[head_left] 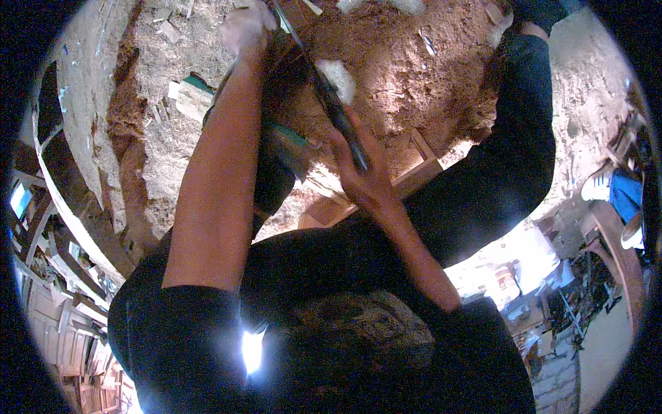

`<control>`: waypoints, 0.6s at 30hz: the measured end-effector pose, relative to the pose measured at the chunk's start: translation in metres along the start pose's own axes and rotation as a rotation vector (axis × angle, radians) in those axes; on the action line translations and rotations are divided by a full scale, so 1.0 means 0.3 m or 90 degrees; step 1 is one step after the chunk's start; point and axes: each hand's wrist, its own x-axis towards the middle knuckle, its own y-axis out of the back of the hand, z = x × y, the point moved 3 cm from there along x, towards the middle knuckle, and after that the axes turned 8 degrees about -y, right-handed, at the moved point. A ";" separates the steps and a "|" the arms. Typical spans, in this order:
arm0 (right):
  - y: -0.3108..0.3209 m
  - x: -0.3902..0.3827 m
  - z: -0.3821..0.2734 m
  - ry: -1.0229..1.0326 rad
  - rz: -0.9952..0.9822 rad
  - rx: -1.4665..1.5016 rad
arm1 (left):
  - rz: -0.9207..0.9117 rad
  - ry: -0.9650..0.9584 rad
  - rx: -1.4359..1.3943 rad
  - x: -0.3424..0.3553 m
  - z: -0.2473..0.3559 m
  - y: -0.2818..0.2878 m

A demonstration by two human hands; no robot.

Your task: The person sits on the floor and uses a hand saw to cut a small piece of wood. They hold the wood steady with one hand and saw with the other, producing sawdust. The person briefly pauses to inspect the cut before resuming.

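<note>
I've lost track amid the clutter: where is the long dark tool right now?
In the head view's upper middle, the long dark tool sits in the right hand, slanting up and left past a white clump.

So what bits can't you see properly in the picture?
In the head view:
Left hand: blurred and washed out, so its grip is unclear.
Long dark tool: far end cut off by the top edge.
Wooden piece: partly hidden behind the trouser leg.

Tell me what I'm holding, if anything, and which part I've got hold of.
Your right hand holds the long dark tool by its near end; your left hand is too blurred to tell.
</note>
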 end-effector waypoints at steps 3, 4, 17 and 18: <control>-0.053 0.190 -0.059 0.008 0.034 -0.001 | -0.005 -0.015 -0.008 -0.035 0.027 -0.001; -0.026 0.221 -0.050 -0.029 -0.002 0.061 | 0.003 -0.020 -0.015 -0.025 0.036 0.010; -0.007 0.177 0.036 0.184 0.225 0.208 | 0.075 -0.355 -0.051 -0.175 0.026 0.134; -0.018 0.182 0.047 0.187 0.221 0.243 | 0.117 -0.464 -0.023 -0.161 -0.020 0.135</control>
